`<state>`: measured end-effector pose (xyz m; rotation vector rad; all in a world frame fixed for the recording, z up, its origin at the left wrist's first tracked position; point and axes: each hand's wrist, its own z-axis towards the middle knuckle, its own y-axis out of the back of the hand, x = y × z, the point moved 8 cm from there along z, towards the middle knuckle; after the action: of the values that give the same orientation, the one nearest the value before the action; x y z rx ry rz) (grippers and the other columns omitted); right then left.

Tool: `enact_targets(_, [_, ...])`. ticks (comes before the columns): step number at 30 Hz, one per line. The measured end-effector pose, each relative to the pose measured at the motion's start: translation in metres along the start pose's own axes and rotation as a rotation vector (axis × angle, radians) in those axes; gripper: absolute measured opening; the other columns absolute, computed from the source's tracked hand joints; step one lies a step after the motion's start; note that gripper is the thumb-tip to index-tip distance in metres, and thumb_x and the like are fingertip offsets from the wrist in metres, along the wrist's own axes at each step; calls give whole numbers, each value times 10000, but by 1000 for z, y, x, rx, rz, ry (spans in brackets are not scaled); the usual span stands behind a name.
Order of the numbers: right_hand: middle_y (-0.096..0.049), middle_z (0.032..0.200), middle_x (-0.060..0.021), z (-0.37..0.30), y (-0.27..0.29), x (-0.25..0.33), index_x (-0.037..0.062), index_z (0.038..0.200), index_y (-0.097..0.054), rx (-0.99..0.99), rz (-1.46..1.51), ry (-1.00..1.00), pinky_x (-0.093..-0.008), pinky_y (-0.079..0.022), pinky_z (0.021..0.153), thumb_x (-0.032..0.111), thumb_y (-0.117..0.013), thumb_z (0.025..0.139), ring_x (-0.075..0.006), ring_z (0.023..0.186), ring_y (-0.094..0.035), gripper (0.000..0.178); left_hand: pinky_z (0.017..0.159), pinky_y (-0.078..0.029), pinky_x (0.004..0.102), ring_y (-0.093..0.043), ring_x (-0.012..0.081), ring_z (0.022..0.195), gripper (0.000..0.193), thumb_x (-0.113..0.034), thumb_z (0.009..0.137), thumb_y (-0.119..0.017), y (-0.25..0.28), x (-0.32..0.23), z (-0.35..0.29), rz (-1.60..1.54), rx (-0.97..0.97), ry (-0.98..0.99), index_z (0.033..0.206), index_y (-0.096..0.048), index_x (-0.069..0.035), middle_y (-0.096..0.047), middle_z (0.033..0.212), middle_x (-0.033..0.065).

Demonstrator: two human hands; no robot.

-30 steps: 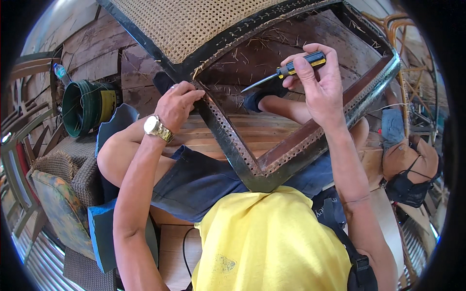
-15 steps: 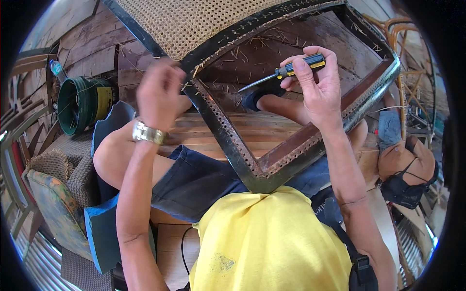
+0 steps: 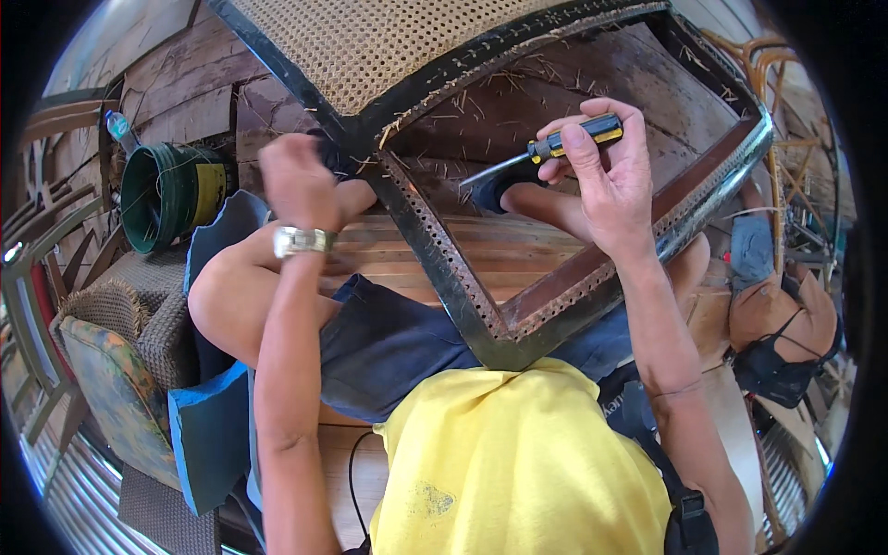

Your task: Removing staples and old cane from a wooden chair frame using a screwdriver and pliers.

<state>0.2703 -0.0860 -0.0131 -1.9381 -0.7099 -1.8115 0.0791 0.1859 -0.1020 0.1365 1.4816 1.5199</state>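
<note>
A black-painted wooden chair frame (image 3: 431, 252) with small drilled holes lies over your lap, its near corner at your yellow cloth shirt (image 3: 518, 453). Your right hand (image 3: 612, 176) is clamped on the black-and-yellow handle of a metal-shanked screwdriver (image 3: 539, 151), above the frame's opening, tip toward its left rail. Your left hand (image 3: 298, 180), blurred, is left of the frame; whether its fingers are together you cannot tell. A tan woven-cane panel (image 3: 370, 46) adjoins the frame's far side.
</note>
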Motion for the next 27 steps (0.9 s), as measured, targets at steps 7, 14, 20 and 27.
enact_targets(7, [-696, 1007, -79, 1, 0, -7, 67, 1277, -419, -1, -8, -18, -221, -560, 659, 195, -624, 1047, -97, 754, -670, 333, 800, -563, 388, -676, 290, 906, 437, -92, 861, -779, -15, -49, -14, -346, 566, -268, 1286, -682, -134, -680, 1044, 116])
enact_targets(14, [-696, 1006, -78, -4, 1, -4, 74, 1279, -418, 17, 9, -31, -205, -549, 622, 183, -619, 1048, -95, 751, -667, 325, 888, -531, 357, -618, 264, 979, 412, -2, 667, -749, -37, -58, -13, -164, 608, -788, 1062, -734, -116, -661, 1076, 36])
enact_targets(20, [-695, 1007, -85, -2, 1, -8, 64, 1274, -417, 15, -5, -37, -217, -554, 641, 174, -613, 1051, -88, 743, -655, 317, 789, -526, 325, -628, 250, 868, 190, -74, 856, -673, -24, -89, -8, -237, 495, -745, 1044, -655, -84, -651, 970, 55])
enact_targets(27, [-685, 1000, -97, -2, 4, -6, 55, 1273, -415, -27, -12, -37, -219, -552, 667, 171, -612, 1052, -89, 741, -653, 318, 714, -510, 287, -644, 126, 798, 285, -311, 1033, -622, 15, -25, 92, -792, 150, 224, 1046, -702, -38, -715, 958, 86])
